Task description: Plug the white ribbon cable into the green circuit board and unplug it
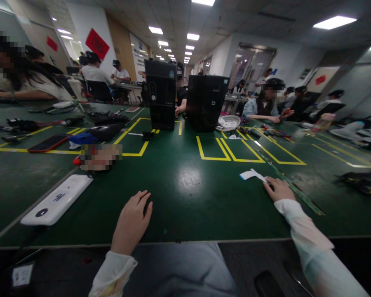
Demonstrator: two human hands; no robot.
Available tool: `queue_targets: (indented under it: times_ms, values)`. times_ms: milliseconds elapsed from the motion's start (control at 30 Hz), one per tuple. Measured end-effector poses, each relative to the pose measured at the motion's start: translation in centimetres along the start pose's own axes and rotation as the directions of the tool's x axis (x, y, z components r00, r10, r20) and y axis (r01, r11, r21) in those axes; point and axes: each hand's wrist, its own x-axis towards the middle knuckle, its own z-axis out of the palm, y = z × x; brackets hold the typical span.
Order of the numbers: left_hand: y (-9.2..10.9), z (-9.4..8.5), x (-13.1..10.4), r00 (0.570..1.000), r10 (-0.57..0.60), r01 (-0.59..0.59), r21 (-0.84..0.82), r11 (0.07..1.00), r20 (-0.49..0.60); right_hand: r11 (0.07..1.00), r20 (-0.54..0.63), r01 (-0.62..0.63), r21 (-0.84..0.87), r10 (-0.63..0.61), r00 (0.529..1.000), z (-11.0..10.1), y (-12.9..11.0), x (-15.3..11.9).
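My left hand [132, 222] rests on the green tabletop near the front edge, fingers stretched out and nothing in them. Further right, my right hand [278, 189] has its fingertips and thumb closed on the near end of a white flat ribbon cable [250, 175] with a blue tip. The cable's free end points left across the table. Just beyond and right of that hand lies a long, narrow green circuit board strip [292, 187], apart from the fingers.
Two black computer towers [162, 97] stand at the back. On the left are a white power bank [57, 200], a phone [48, 142] and a blue item [82, 139]. A white basket [228, 123] sits beside the right tower. Black cables [361, 181] lie far right. People sit around.
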Motion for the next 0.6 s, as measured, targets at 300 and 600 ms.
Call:
queue_targets:
  times_ms: [300,600]
  values:
    - [0.2,-0.1,0.1,0.999,0.008,-0.008,0.001,1.0,-0.034,0.801,-0.086,0.462,0.38,-0.467,0.88,-1.2,-11.1,1.8]
    - [0.2,-0.2,0.0,1.0,-0.022,0.023,0.039,0.999,-0.015,0.46,-0.216,0.743,0.486,-0.761,0.612,-3.1,-25.2,-0.9]
